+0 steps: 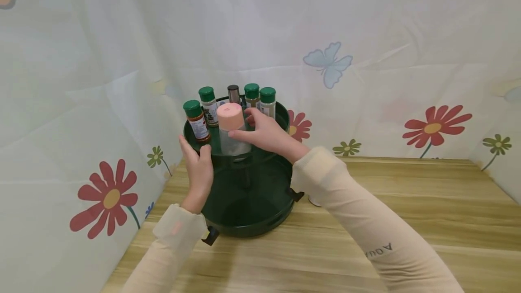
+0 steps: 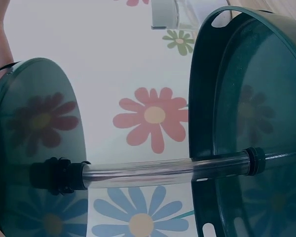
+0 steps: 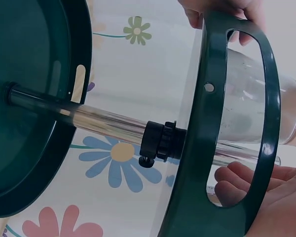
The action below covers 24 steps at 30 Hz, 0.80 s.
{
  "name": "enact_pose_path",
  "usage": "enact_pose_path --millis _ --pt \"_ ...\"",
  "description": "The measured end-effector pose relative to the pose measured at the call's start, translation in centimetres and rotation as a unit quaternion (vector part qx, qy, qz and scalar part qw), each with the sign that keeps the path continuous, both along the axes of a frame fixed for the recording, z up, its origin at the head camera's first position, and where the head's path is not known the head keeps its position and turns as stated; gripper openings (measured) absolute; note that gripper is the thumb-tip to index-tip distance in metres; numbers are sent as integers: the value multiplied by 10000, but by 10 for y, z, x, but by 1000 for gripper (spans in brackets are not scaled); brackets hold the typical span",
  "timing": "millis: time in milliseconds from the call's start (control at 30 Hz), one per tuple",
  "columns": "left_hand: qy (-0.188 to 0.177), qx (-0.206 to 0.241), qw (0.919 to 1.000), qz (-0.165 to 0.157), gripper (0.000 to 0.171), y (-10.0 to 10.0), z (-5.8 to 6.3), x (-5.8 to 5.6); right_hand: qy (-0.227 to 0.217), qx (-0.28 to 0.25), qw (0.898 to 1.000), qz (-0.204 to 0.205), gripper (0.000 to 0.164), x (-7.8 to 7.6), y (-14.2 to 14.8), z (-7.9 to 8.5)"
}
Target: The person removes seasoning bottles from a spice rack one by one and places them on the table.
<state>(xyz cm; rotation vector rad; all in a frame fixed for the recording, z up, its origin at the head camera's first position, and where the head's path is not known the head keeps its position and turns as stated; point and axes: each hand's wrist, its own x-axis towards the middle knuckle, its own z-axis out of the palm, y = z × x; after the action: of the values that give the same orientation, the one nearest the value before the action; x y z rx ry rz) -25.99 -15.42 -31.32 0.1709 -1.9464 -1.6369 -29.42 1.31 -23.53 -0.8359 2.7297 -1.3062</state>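
A dark green two-tier turntable rack point(image 1: 248, 214) stands on the table. My left hand point(image 1: 199, 166) grips its upper tray point(image 1: 228, 161) by the near-left rim, thumb on the inner side. My right hand point(image 1: 270, 132) holds a clear jar point(image 1: 236, 144) with a pink lid point(image 1: 230, 116), thumb across the front and fingers at the right of the lid. Through the rim's handle slot, the right wrist view shows the jar point(image 3: 244, 103) in the upper tray and other right-hand fingers point(image 3: 232, 182) loosely bent below it.
Several green-capped spice bottles point(image 1: 197, 123) and a dark-capped container point(image 1: 234, 94) stand round the upper tray. A clear post point(image 2: 138, 175) joins both tiers. Black tabs point(image 1: 210, 236) stick out at the lower tier. A white-lidded container point(image 2: 165, 14) is beside the rack. Flowered cloth point(image 1: 366, 49) hangs behind.
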Motion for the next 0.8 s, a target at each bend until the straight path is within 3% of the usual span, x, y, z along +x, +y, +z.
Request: enact_pose_path --millis 333,800 --pt "-9 -7 10000 30 74 0 -1 -1 171 23 9995 269 69 -3 -11 -5" --pt "-28 -40 10000 -46 73 -1 0 1 145 480 9984 260 68 -3 -14 -5"
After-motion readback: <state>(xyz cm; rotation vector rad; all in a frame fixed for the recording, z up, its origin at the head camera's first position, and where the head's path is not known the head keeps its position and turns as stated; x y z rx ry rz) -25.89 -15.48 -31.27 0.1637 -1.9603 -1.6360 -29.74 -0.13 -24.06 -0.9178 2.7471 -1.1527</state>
